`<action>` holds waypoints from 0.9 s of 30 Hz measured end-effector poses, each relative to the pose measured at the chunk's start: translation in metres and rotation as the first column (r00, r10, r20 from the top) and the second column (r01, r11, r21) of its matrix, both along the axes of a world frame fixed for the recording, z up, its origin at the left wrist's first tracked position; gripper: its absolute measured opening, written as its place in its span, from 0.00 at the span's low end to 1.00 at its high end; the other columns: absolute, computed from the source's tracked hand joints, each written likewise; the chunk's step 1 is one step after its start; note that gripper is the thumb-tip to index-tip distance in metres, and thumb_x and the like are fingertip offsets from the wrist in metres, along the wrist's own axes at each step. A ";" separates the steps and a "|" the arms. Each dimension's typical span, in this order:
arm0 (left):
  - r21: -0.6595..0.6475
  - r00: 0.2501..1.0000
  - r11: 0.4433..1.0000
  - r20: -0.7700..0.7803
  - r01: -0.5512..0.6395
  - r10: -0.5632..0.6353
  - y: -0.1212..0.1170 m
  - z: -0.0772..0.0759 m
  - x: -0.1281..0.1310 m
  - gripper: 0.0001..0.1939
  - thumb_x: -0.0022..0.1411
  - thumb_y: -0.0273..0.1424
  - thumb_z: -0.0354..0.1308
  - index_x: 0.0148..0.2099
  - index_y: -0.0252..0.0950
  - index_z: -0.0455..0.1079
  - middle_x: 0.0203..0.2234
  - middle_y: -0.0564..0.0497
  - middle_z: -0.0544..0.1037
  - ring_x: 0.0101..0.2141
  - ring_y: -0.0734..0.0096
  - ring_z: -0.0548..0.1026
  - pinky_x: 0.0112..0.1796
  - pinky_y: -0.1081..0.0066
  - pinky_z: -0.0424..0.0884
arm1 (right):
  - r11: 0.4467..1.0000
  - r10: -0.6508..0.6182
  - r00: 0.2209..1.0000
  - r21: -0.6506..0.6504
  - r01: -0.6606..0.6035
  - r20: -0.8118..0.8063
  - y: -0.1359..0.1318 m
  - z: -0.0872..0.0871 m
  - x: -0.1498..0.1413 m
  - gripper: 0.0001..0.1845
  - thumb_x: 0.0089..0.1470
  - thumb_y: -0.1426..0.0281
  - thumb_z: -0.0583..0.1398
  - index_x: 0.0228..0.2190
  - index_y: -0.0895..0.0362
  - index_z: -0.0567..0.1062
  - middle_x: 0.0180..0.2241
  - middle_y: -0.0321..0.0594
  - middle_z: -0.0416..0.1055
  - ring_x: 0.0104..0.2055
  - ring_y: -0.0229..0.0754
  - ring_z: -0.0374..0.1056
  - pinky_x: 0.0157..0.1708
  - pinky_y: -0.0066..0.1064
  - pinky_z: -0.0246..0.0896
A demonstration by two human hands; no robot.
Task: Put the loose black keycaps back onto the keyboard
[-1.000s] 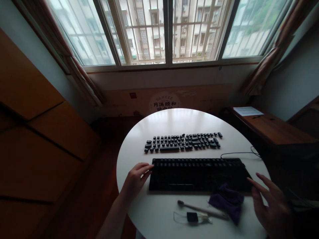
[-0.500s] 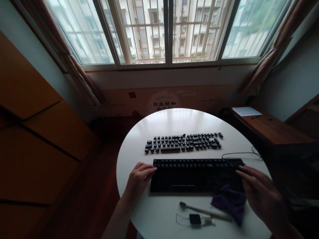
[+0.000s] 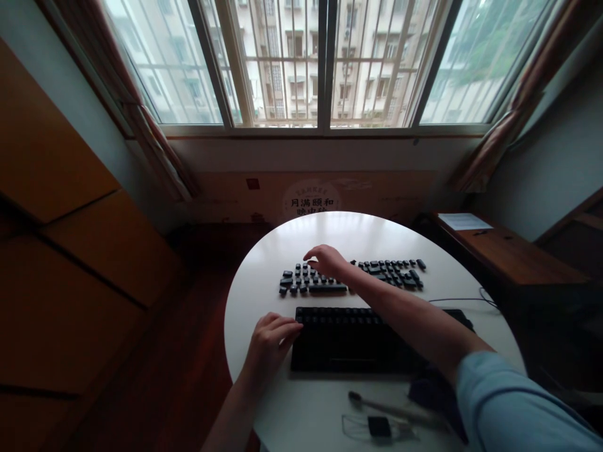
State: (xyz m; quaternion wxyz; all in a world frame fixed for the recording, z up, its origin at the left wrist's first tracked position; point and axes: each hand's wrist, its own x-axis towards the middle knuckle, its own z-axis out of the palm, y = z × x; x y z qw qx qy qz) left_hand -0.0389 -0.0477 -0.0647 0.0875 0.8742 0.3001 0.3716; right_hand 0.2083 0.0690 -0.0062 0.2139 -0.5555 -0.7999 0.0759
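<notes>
The black keyboard point(image 3: 348, 348) lies on the round white table, with its upper rows capped and its lower part bare of keycaps. My left hand point(image 3: 274, 336) is at its upper left corner, fingers together and pinching the edge. Behind the keyboard, loose black keycaps point(image 3: 328, 288) are laid out in rows. My right hand point(image 3: 327, 260) reaches across over the left part of these rows, thumb and fingers slightly apart, with nothing visible between them. My right forearm hides part of the keyboard and some keycaps.
Along the table's point(image 3: 264, 251) near side lie a brush point(image 3: 377, 405), a wire keycap puller point(image 3: 378, 427) and a dark purple cloth point(image 3: 431, 398), partly behind my sleeve. A cable point(image 3: 461, 300) runs off right. A wooden desk point(image 3: 513, 251) with paper stands at the right.
My right hand has left the keyboard's right edge and moved left and forward over the loose keycaps. My left hand stays at the keyboard's left corner. The view has shifted slightly.
</notes>
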 end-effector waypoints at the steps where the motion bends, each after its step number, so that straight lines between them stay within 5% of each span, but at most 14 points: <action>1: 0.003 1.000 1.000 0.007 0.002 -0.002 0.000 0.000 0.000 0.07 0.66 0.28 0.59 0.43 0.40 0.79 0.36 0.50 0.83 0.35 0.66 0.75 0.39 0.64 0.73 | 1.000 -0.006 1.000 -0.015 0.006 0.002 0.012 -0.004 -0.006 0.11 0.56 0.73 0.63 0.41 0.51 0.83 0.43 0.38 0.81 0.47 0.46 0.75 0.49 0.33 0.65; 11: 0.096 1.000 0.995 -0.017 -0.021 0.023 -0.003 0.000 0.000 0.07 0.66 0.28 0.59 0.42 0.42 0.79 0.36 0.52 0.83 0.35 0.66 0.76 0.41 0.63 0.72 | 0.997 -0.008 0.999 -0.072 0.011 0.050 0.043 -0.026 -0.020 0.08 0.54 0.68 0.65 0.37 0.48 0.84 0.40 0.37 0.82 0.45 0.46 0.76 0.46 0.32 0.65; 19: 0.039 0.996 0.997 -0.067 -0.061 0.064 -0.005 0.000 0.000 0.09 0.66 0.26 0.58 0.43 0.42 0.79 0.34 0.49 0.79 0.37 0.65 0.74 0.38 0.65 0.71 | 0.997 -0.011 1.000 -0.070 0.013 0.029 0.049 -0.027 -0.029 0.08 0.49 0.72 0.67 0.33 0.48 0.85 0.37 0.34 0.82 0.41 0.45 0.77 0.41 0.30 0.66; 23: -0.026 0.988 0.996 -0.128 -0.087 0.083 -0.008 0.004 0.000 0.10 0.65 0.26 0.59 0.44 0.43 0.79 0.34 0.49 0.77 0.37 0.65 0.72 0.38 0.65 0.70 | 1.000 -0.025 0.999 0.014 0.026 -0.037 0.031 -0.012 -0.027 0.08 0.55 0.70 0.66 0.37 0.49 0.84 0.38 0.36 0.82 0.42 0.44 0.76 0.45 0.31 0.64; 27: -0.042 0.978 0.993 -0.186 -0.109 0.099 -0.011 0.008 -0.001 0.12 0.63 0.25 0.59 0.45 0.44 0.79 0.36 0.48 0.76 0.38 0.63 0.71 0.39 0.63 0.69 | 0.984 0.081 0.962 0.176 -0.035 -0.260 -0.026 -0.004 -0.018 0.06 0.54 0.69 0.68 0.36 0.50 0.84 0.34 0.37 0.81 0.38 0.41 0.74 0.43 0.31 0.64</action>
